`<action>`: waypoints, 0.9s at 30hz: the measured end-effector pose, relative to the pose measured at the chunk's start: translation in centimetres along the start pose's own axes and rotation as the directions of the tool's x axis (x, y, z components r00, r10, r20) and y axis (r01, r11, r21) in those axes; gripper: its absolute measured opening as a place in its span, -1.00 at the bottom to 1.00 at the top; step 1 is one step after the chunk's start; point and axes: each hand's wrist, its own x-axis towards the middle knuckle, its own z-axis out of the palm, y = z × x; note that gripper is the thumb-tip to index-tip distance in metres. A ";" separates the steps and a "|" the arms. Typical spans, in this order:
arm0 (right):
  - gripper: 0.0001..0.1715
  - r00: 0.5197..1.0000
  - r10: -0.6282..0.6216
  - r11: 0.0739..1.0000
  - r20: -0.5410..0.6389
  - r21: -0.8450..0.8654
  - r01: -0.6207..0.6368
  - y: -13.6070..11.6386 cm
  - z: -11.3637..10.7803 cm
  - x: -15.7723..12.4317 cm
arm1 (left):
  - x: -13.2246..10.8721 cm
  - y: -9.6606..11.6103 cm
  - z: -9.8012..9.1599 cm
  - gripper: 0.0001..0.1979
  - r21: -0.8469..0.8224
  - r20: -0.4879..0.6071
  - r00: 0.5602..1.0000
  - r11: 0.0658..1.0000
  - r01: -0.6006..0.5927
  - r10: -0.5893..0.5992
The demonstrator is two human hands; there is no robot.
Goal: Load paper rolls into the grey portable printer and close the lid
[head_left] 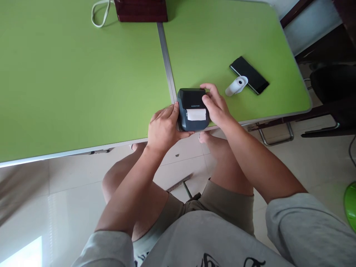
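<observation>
A small dark label printer [191, 97] sits at the table's front edge, just right of the metal seam. A short piece of white paper [196, 114] shows at its slot. My left hand [163, 127] wraps around the printer's left side, with the thumb along its front. On the other side, my right hand [217, 108] grips the right edge, thumb on the top and index finger at the back corner. To the right lies a white paper roll [233, 88] with a loose end, against a black phone [250, 74].
The green table [83, 81] has a metal rim and a metal seam [166, 59]. At the back stands a dark red box [141, 11] beside a white cord loop [100, 15]. Dark chairs [333, 83] are at the right, and a green round object [350, 205] is on the floor.
</observation>
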 end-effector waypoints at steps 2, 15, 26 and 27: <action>-0.19 1.000 0.000 1.000 0.015 0.006 0.000 0.0 -0.1 0.0 | 0.0 0.0 -0.1 -0.09 0.005 -0.006 1.000 1.000 0.002 -0.002; 0.06 0.994 -0.021 0.996 0.104 0.085 0.012 1.1 -0.5 -0.1 | 0.0 0.1 -0.2 0.00 -0.024 0.036 0.999 0.999 -0.022 0.023; -0.21 1.000 0.015 0.998 0.028 0.053 -0.016 -1.3 -1.9 0.2 | 0.1 0.7 -0.2 0.08 -0.021 0.067 0.998 1.000 0.005 -0.004; -0.29 1.000 0.025 0.999 0.003 0.033 -0.025 -2.0 -2.0 0.4 | 0.1 0.6 -0.2 0.08 -0.021 0.068 0.998 1.000 0.004 -0.002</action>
